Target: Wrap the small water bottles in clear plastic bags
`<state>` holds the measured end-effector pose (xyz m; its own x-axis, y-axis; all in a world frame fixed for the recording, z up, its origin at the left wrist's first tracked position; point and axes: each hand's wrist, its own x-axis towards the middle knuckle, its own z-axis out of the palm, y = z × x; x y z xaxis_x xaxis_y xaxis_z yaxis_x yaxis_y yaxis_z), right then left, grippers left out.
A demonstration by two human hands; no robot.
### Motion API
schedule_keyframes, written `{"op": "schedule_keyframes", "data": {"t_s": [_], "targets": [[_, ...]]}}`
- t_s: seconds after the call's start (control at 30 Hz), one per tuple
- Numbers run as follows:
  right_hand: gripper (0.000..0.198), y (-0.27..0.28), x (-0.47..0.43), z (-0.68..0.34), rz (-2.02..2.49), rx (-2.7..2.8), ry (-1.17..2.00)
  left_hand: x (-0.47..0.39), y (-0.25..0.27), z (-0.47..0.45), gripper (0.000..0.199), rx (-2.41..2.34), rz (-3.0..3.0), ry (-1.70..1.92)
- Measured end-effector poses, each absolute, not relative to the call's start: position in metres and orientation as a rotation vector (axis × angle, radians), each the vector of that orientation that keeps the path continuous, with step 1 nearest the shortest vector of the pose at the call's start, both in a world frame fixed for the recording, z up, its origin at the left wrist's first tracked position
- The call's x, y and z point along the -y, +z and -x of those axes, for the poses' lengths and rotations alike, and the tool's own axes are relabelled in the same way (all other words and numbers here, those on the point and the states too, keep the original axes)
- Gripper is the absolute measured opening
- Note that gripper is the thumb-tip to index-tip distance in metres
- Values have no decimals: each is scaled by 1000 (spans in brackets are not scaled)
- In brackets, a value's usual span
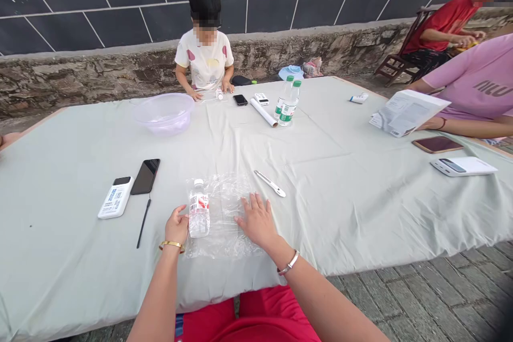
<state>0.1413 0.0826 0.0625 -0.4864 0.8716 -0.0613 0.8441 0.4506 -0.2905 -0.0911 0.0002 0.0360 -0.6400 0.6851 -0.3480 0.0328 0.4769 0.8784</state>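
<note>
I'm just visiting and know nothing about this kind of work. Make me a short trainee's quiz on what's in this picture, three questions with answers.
1. Multiple choice: what is the right hand of the camera wearer resting on?
A) a purple bowl
B) clear plastic film
C) a black phone

2. True or false: from the wearer's view, the slim white cutter lies to the left of the red-labelled bottle.

3. Short answer: what colour are the caps on the two bottles beside the white roll?

Key:
1. B.
2. False; it lies to the right.
3. Green.
</note>
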Motion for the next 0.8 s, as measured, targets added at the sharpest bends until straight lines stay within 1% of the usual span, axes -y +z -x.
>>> {"op": "schedule_keyframes", "data": {"t_s": [0.1,0.2,0.33,0.47,0.53,0.6,0.63,0.7,0.73,0.8], "targets": [[42,86,-80,-114,1359,2459,446,-5,33,84,40,-2007,-546,1235],[36,95,-79,-80,1247,2465,572,-12,40,75,39,-2000,-504,1269],[48,87,-78,-52,1375,2518,660,-20,54,61,45,-2135,-821,1118],[52,78,-77,-52,1347,2497,740,-28,65,57,45,-2312,-968,817],[59,75,-78,-58,1308,2470,866,-32,67,59,42,-2360,-986,667],[69,72,-81,-65,1253,2408,1083,-35,65,61,34,-2403,-1026,612],[72,70,-83,-68,1243,2351,1207,-36,63,62,29,-2420,-1036,647],[67,68,-89,-72,1301,2216,1409,-35,57,64,19,-2431,-1013,796],[61,67,-91,-72,1369,2162,1460,-34,53,65,16,-2421,-987,874],[52,69,-97,-70,1500,2139,1449,-32,45,65,15,-2385,-921,982]]}}
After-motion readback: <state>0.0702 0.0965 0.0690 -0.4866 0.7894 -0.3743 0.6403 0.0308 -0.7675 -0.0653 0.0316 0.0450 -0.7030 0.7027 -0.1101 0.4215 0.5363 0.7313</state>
